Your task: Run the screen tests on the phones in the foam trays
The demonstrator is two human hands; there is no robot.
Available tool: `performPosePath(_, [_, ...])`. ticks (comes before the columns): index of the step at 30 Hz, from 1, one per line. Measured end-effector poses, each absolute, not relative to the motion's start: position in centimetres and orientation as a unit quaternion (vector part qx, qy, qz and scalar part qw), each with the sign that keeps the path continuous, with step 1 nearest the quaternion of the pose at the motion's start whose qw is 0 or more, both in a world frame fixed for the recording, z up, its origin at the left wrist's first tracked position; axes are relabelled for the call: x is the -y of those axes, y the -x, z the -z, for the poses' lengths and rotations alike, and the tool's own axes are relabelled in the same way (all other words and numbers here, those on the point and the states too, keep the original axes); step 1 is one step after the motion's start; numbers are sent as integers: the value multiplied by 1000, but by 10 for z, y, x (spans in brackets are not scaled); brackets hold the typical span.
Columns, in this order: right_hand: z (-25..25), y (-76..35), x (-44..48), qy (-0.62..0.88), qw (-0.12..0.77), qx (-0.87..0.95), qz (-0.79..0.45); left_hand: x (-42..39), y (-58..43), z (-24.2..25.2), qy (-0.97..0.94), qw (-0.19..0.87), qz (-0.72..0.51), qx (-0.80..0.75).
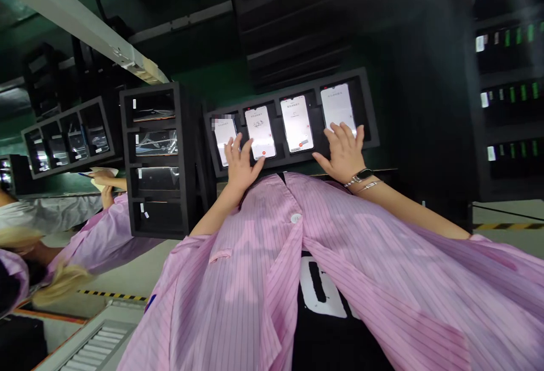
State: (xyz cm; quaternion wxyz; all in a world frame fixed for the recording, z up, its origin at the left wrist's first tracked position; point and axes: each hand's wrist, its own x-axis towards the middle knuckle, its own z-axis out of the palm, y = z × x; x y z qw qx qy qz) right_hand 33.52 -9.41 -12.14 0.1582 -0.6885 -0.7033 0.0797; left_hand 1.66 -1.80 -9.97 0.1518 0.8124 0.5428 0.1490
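Four lit smartphones (296, 124) sit screen-up in separate slots of a black foam tray (369, 127), the divisions keeping units apart and screens reachable. The left hand (242, 166) lies open, fingers spread across the first two phones; the right hand (342, 153), equally open, rests on the fourth phone's lower edge. Neither grips anything. A black foam rack (185, 161) stands to the left.

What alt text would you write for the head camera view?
A person's left hand and right hand rest on lit smartphones in a black foam tray that holds four. The view looks down over a pink striped smock, and a watch circles the right wrist.
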Motion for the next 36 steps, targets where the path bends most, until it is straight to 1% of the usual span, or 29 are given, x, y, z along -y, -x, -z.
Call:
performPosePath(5, [131, -375, 109, 720, 163, 667, -102, 23, 31, 100, -765, 120, -151, -614])
performPosePath(8, [136, -384, 109, 720, 175, 661, -118, 25, 44, 106, -756, 125, -144, -626])
performPosePath(14, [136, -378, 112, 734, 153, 652, -114, 29, 43, 117, -759, 126, -151, -621])
performPosePath(20, [153, -384, 121, 744, 185, 635, -95, 38, 43, 115, -791, 99, -107, -594])
performPosePath(24, [153, -379, 116, 763, 164, 616, -104, 37, 44, 116, -794, 89, -97, -593])
performPosePath(30, [139, -369, 107, 744, 171, 637, -106, 27, 45, 117, -781, 105, -115, -605])
performPosePath(36, [144, -370, 108, 752, 179, 630, -74, 26, 47, 123, -761, 117, -140, -622])
